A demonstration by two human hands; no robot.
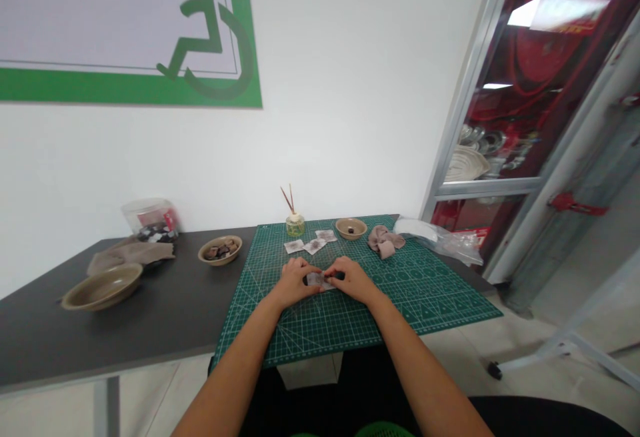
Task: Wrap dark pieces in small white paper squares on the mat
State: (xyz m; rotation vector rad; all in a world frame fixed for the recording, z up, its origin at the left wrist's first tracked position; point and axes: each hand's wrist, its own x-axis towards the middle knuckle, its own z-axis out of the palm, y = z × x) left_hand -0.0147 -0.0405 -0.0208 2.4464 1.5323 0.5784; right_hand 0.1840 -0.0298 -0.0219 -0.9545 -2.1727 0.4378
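Observation:
On the green cutting mat (420, 297), my left hand (296, 282) pinches the left edge of a small pale square with grey marks (316, 279); I cannot tell whether it is paper or cloth. My right hand (353, 279) is closed at the square's right side, fingertips together. A small dark reddish bit seems to show at those fingertips, too small to name. Just beyond the hands lie similar printed pale squares (314, 246). Farther back stands a tan bowl (344, 231) with a dark piece inside, beside a crumpled brownish cloth (386, 241).
A reed diffuser (295, 225) stands at the mat's back edge. Left on the dark table (185, 310) are a bowl of brown pieces (239, 243), a larger bowl (103, 293), a cloth (125, 257) and a clear tub (150, 213). A plastic bag (445, 240) lies at right.

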